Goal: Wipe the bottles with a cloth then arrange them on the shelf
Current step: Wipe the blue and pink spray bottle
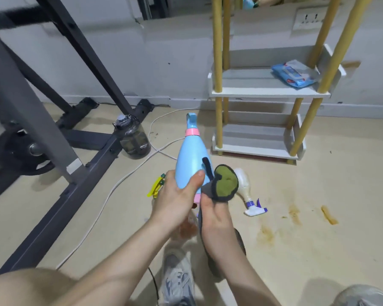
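My left hand (177,199) grips the lower body of a light blue bottle (191,157) with a pink collar, its top pointing away from me. My right hand (215,215) holds a dark grey and green cloth (224,183) pressed against the bottle's right side. A white spray bottle (247,191) with a purple-and-white trigger lies on the floor behind the cloth. A yellow-green spray head (156,185) shows left of my left hand. The white shelf (263,90) with yellow posts stands at the back right.
A blue wipes pack (294,74) lies on the shelf's middle tier. A dark transparent jug (133,136) stands by a black metal gym frame (60,120) at left. A white cable (111,193) crosses the floor. Brown stains (296,215) mark the floor at right. My shoes (177,277) are below.
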A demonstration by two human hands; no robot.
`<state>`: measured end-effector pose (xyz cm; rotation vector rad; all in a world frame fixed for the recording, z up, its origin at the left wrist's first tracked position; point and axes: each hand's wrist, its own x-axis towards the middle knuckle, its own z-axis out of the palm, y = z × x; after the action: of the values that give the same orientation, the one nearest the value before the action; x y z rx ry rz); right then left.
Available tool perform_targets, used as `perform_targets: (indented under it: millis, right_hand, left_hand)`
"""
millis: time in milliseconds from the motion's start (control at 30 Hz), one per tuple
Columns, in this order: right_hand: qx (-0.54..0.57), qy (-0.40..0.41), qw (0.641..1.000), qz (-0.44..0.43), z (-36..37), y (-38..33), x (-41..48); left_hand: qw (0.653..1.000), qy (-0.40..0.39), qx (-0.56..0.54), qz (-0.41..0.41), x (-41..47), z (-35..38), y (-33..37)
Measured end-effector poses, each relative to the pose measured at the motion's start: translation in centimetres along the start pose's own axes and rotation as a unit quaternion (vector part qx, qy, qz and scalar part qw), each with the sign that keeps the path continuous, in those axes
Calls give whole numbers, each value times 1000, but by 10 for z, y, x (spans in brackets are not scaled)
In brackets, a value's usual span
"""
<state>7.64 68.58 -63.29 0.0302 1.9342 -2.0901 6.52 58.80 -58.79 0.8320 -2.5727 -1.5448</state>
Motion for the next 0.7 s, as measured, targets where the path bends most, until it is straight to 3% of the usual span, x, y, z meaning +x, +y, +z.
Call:
perform_targets:
  millis: [67, 200, 300, 400, 467, 567, 700]
  right_hand:
    - [18, 11, 999, 29, 6, 2, 8]
    - [127, 52, 974, 182, 9, -13, 41]
    - [59, 22, 984, 165, 12, -19, 56]
    - [7, -21, 990, 136, 20, -17, 66]
    - [-18, -45, 988, 148, 27, -14, 71]
    - [-59, -48, 982, 172, 30, -6, 79]
    - [-228, -70, 958, 161, 19, 14, 93]
  left_hand:
    - [999, -42, 25, 25, 9, -15, -2]
    - [974, -222, 38, 11, 26, -53, -5]
    - [952, -278, 116, 57, 49, -74, -4]
    - [947, -298, 87, 87, 73, -95, -10]
    - [956, -279, 42, 83, 89, -111, -24]
    - [984, -159, 22, 73, 112, -133, -59]
    - [1000, -17, -9, -5, 138, -141, -135]
